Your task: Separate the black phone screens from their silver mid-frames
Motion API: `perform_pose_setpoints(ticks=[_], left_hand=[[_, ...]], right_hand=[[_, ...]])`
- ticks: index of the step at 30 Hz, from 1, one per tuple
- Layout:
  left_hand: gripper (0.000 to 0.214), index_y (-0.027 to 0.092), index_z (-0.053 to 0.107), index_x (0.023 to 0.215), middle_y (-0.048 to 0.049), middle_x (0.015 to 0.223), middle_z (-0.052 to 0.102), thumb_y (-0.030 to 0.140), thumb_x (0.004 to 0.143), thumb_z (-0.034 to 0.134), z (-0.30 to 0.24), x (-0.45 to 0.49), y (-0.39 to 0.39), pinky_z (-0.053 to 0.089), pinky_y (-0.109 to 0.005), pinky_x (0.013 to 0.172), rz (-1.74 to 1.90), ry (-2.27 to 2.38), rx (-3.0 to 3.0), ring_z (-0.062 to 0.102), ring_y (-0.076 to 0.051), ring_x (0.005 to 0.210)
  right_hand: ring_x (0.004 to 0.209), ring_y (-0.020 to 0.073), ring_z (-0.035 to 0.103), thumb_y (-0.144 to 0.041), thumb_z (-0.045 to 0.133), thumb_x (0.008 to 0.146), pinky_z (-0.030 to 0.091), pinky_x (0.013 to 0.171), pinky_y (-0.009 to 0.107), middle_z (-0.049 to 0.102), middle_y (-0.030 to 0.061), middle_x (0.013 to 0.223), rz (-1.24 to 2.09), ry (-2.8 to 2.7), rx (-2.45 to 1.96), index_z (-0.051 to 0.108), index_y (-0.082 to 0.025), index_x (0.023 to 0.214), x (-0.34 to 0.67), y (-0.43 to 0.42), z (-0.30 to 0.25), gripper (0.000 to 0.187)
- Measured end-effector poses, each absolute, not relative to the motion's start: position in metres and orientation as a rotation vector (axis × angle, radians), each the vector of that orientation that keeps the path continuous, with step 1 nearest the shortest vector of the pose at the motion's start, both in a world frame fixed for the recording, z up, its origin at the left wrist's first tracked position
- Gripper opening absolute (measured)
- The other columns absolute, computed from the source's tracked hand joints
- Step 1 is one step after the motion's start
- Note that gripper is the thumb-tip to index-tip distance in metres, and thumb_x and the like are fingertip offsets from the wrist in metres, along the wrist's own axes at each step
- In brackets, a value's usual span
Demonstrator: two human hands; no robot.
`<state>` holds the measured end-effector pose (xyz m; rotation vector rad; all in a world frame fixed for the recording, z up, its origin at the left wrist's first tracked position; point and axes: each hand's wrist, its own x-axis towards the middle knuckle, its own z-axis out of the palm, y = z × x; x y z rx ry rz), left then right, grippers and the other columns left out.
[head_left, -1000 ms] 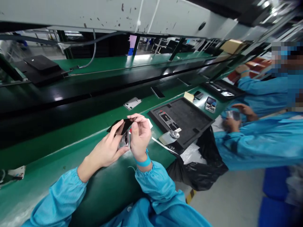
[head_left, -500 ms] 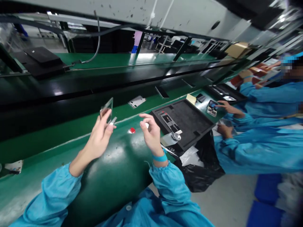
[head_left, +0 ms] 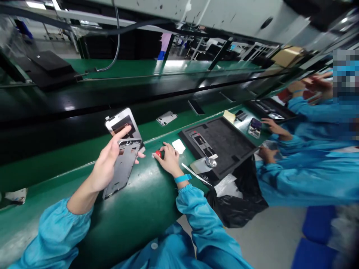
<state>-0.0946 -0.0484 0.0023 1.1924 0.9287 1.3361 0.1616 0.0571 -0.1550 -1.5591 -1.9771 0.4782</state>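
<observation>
My left hand (head_left: 108,160) is raised over the green bench and grips two phone parts: a white-edged screen panel (head_left: 123,125) fanned above a grey metal phone frame (head_left: 120,170). My thumb lies across the screen panel. My right hand (head_left: 168,158) rests low on the green bench surface (head_left: 140,201), fingers curled around a small red object (head_left: 158,153). A small white square piece (head_left: 178,146) lies just right of that hand.
A black foam tray (head_left: 221,144) with small parts and a shiny metal piece (head_left: 209,161) sits to the right, a black plastic bag (head_left: 238,198) hanging below it. A white phone part (head_left: 166,118) lies on the belt. Co-workers in blue sleeves (head_left: 308,172) work at right.
My left hand turned the parts so the screen panel and frame now face me, fanned apart. My right hand dropped from mid-air onto the bench at the red object.
</observation>
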Motion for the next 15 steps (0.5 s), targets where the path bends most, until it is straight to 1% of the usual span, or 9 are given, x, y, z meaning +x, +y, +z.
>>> perform_pose_setpoints(ticks=[2,4,7,9,11,12,14,15], left_hand=[[0.095,0.013,0.035,0.170,-0.0159,0.100,0.083,0.081,0.104,0.043,0.012,-0.096,-0.055,0.065,-0.043,0.080,1.257,0.787,1.058,0.079,-0.026,0.081],[0.096,0.016,0.031,0.172,-0.0163,0.100,0.083,0.082,0.104,0.041,0.022,-0.098,-0.064,0.064,-0.042,0.078,1.194,0.661,0.946,0.080,-0.027,0.082],[0.097,0.021,0.028,0.174,-0.0150,0.099,0.084,0.085,0.102,0.039,0.034,-0.099,-0.079,0.062,-0.040,0.075,1.129,0.531,0.844,0.080,-0.028,0.081],[0.099,0.022,0.028,0.174,-0.0146,0.099,0.084,0.087,0.101,0.037,0.040,-0.097,-0.087,0.061,-0.040,0.076,1.098,0.468,0.823,0.080,-0.027,0.080],[0.100,0.023,0.028,0.174,-0.0144,0.099,0.085,0.089,0.100,0.035,0.045,-0.095,-0.092,0.061,-0.039,0.077,1.079,0.434,0.814,0.080,-0.027,0.079],[0.100,0.023,0.027,0.174,-0.0143,0.099,0.085,0.089,0.100,0.034,0.046,-0.094,-0.094,0.061,-0.039,0.077,1.077,0.427,0.808,0.080,-0.027,0.079],[0.101,0.022,0.026,0.175,-0.0141,0.099,0.085,0.089,0.100,0.035,0.048,-0.092,-0.095,0.061,-0.038,0.078,1.084,0.428,0.796,0.080,-0.026,0.080],[0.101,0.021,0.025,0.175,-0.0138,0.099,0.085,0.089,0.100,0.036,0.048,-0.092,-0.095,0.061,-0.037,0.078,1.091,0.431,0.789,0.080,-0.026,0.080]], right_hand=[[0.144,0.0380,0.052,-0.064,0.060,0.102,0.026,0.123,0.063,0.069,0.0198,0.139,0.521,-1.921,-1.518,0.059,-0.025,0.092,0.162,0.058,-0.155,0.040],[0.141,0.0401,0.055,-0.071,0.062,0.097,0.028,0.122,0.066,0.070,0.0207,0.133,0.581,-1.842,-1.446,0.061,-0.025,0.092,0.162,0.060,-0.152,0.047],[0.132,0.0416,0.061,-0.085,0.054,0.093,0.039,0.116,0.068,0.071,0.0222,0.127,0.610,-1.756,-1.353,0.063,-0.024,0.098,0.159,0.059,-0.132,0.062],[0.123,0.0382,0.068,-0.088,0.043,0.096,0.050,0.109,0.064,0.073,0.0197,0.123,0.639,-1.720,-1.289,0.064,-0.024,0.105,0.156,0.051,-0.108,0.068],[0.113,0.0335,0.074,-0.085,0.036,0.102,0.059,0.100,0.056,0.076,0.0154,0.121,0.820,-1.678,-1.139,0.067,-0.025,0.114,0.150,0.034,-0.078,0.069],[0.110,0.0317,0.076,-0.084,0.034,0.104,0.062,0.096,0.052,0.077,0.0134,0.121,0.980,-1.646,-1.026,0.069,-0.026,0.120,0.146,0.022,-0.063,0.069],[0.100,0.0304,0.079,-0.087,0.037,0.102,0.066,0.087,0.048,0.080,0.0103,0.114,1.349,-1.592,-0.775,0.072,-0.027,0.128,0.137,-0.001,-0.034,0.074],[0.092,0.0294,0.079,-0.087,0.040,0.101,0.067,0.082,0.046,0.081,0.0088,0.105,1.512,-1.574,-0.675,0.073,-0.026,0.129,0.132,-0.011,-0.022,0.075]])
